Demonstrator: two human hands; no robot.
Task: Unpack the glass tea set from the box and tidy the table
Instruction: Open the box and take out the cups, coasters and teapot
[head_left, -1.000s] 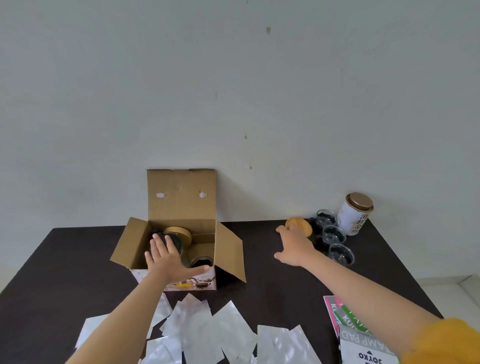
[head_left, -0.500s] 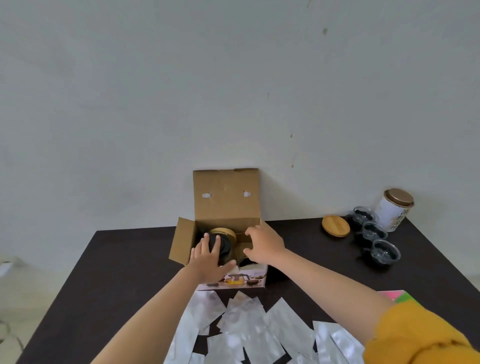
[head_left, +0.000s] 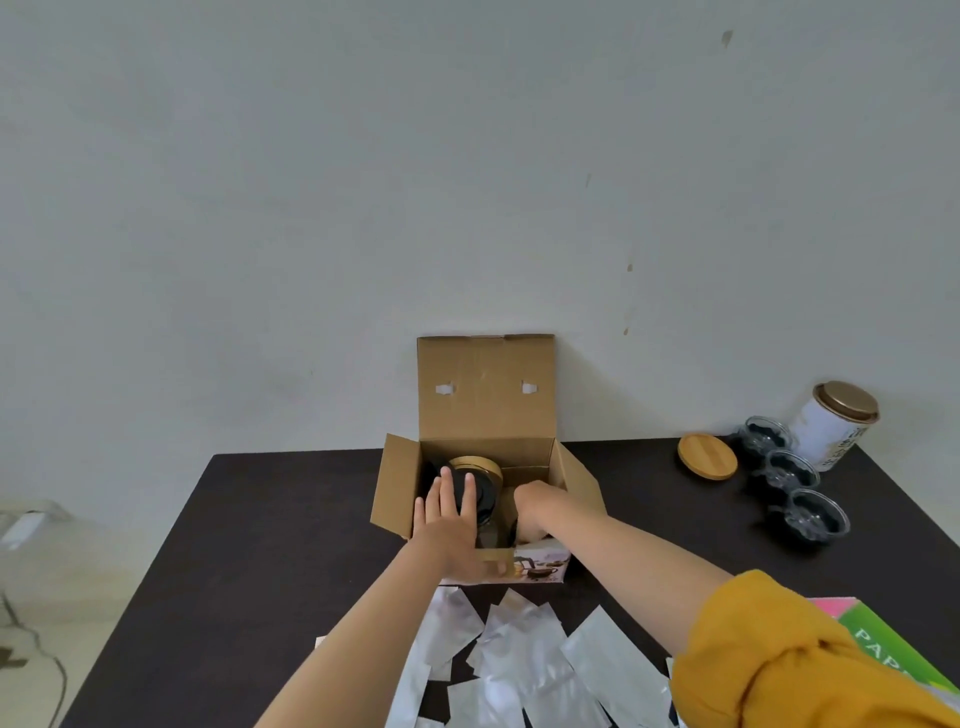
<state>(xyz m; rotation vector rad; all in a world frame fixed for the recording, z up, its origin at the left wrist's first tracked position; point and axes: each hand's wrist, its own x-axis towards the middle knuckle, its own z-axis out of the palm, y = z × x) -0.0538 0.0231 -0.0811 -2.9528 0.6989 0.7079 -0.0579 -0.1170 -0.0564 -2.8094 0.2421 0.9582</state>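
Both hands (head_left: 451, 525) reach into the box (head_left: 485, 395) (flaps open).

Both hands (head_left: 452, 525) in open cardboard box (head_left: 485, 395), dark table (head_left: 270, 519)

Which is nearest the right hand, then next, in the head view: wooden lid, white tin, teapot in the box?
From the right hand:
1. Teapot, beside it in the box.
2. Wooden lid, on the table to the right.
3. White tin, far right by the wall.

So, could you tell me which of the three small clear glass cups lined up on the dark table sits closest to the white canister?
The far cup, at the wall end of the row, right beside the gold-lidded white canister; the middle cup and near cup stand farther off.
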